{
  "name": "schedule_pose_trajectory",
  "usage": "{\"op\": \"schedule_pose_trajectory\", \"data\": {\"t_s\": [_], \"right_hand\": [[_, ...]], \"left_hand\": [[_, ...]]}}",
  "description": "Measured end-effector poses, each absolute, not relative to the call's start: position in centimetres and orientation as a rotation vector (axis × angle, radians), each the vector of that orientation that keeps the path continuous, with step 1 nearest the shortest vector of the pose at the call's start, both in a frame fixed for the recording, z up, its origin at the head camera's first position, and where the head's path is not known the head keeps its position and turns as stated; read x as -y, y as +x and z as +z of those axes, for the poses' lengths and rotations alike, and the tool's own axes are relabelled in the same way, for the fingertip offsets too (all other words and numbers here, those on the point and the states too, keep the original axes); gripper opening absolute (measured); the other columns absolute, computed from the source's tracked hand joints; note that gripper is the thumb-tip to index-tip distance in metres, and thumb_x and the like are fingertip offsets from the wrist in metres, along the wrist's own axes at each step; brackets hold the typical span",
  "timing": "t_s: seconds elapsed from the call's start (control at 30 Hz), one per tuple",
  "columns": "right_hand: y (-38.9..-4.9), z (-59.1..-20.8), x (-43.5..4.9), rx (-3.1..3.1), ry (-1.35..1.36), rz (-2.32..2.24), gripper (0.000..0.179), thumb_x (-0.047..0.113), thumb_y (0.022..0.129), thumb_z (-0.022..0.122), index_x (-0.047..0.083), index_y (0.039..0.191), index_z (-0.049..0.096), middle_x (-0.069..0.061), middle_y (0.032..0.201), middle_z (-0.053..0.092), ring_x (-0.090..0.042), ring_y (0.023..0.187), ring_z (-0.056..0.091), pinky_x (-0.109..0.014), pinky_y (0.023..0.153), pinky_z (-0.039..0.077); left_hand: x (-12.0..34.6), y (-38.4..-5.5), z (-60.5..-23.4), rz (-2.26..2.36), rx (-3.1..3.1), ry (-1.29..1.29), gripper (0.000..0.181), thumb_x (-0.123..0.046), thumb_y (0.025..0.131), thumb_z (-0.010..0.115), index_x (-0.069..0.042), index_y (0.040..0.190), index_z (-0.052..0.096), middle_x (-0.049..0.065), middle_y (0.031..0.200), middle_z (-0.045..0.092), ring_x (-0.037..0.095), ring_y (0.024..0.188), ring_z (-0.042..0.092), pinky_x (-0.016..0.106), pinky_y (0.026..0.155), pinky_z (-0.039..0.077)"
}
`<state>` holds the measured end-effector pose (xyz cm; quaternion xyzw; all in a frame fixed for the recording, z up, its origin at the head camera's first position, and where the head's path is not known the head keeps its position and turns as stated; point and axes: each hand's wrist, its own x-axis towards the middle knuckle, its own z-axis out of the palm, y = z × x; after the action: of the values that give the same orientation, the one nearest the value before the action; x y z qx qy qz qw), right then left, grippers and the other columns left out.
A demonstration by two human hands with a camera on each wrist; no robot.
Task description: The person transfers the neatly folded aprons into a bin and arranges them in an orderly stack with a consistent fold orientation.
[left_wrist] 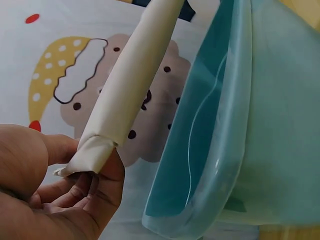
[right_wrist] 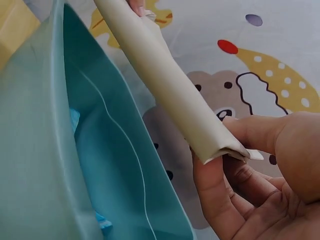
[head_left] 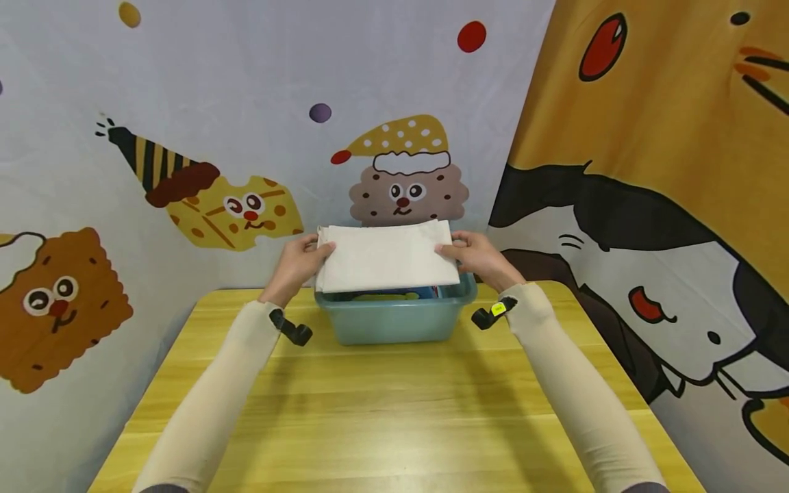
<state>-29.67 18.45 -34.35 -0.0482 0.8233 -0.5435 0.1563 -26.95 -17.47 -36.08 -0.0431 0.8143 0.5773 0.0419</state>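
Observation:
A folded white cloth (head_left: 388, 257) is held up over a teal plastic basin (head_left: 394, 324) in the head view. My left hand (head_left: 297, 267) pinches its left end, with the thumb on the near face and fingers behind. At the other end my right hand (head_left: 485, 260) grips it the same way. The left wrist view shows the cloth's folded edge (left_wrist: 120, 90) between thumb and curled fingers, beside the basin's rim (left_wrist: 232, 130). In the right wrist view the layered end of the cloth (right_wrist: 210, 140) sits in the right hand (right_wrist: 250, 185).
Inside the basin lies a blue patterned item (head_left: 401, 294), mostly hidden by the cloth; a thin white line runs along the inner wall. The basin stands near the far edge of a yellow wooden table (head_left: 382, 411). A cartoon-printed curtain (head_left: 246, 82) hangs behind.

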Motion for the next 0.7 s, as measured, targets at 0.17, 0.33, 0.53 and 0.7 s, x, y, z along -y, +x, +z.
{"op": "schedule_pose_trajectory", "data": {"t_s": [0.17, 0.33, 0.53, 0.7], "right_hand": [[-31.0, -34.6, -18.7, -2.383, -0.109, -1.508, 0.062, 0.043, 0.099, 0.068, 0.009, 0.148, 0.049, -0.012, 0.138, 0.065, -0.027, 0.11, 0.069, -0.04, 0.088, 0.06], [-31.7, -34.7, -18.6, -2.401, -0.084, -1.481, 0.062, 0.042, 0.098, 0.068, 0.008, 0.147, 0.05, -0.013, 0.139, 0.064, -0.027, 0.108, 0.069, -0.043, 0.09, 0.06], [-31.6, -34.6, -18.8, -2.471, -0.083, -1.395, 0.063, 0.039, 0.102, 0.064, 0.005, 0.151, 0.045, -0.02, 0.14, 0.06, -0.033, 0.111, 0.069, -0.048, 0.095, 0.059], [-30.8, -34.7, -20.0, -2.55, -0.13, -1.252, 0.067, 0.046, 0.103, 0.059, 0.009, 0.155, 0.037, -0.021, 0.153, 0.049, -0.04, 0.125, 0.063, -0.05, 0.104, 0.054]], "left_hand": [[17.0, -28.0, -36.3, 1.729, -2.513, -0.129, 0.054, -0.039, 0.105, 0.058, -0.01, 0.15, 0.051, 0.015, 0.135, 0.067, 0.024, 0.106, 0.067, 0.032, 0.081, 0.055], [16.6, -28.6, -36.4, 1.662, -2.583, -0.153, 0.05, -0.037, 0.105, 0.058, -0.007, 0.145, 0.056, 0.016, 0.132, 0.067, 0.024, 0.107, 0.067, 0.032, 0.083, 0.057], [17.0, -28.5, -36.8, 1.466, -2.833, 0.019, 0.052, -0.033, 0.104, 0.06, 0.0, 0.145, 0.054, 0.021, 0.111, 0.068, 0.028, 0.088, 0.064, 0.036, 0.073, 0.056], [18.0, -27.8, -37.1, 1.305, -3.015, 0.157, 0.057, -0.034, 0.104, 0.06, 0.0, 0.149, 0.049, 0.025, 0.132, 0.062, 0.04, 0.117, 0.061, 0.055, 0.092, 0.055]]}}
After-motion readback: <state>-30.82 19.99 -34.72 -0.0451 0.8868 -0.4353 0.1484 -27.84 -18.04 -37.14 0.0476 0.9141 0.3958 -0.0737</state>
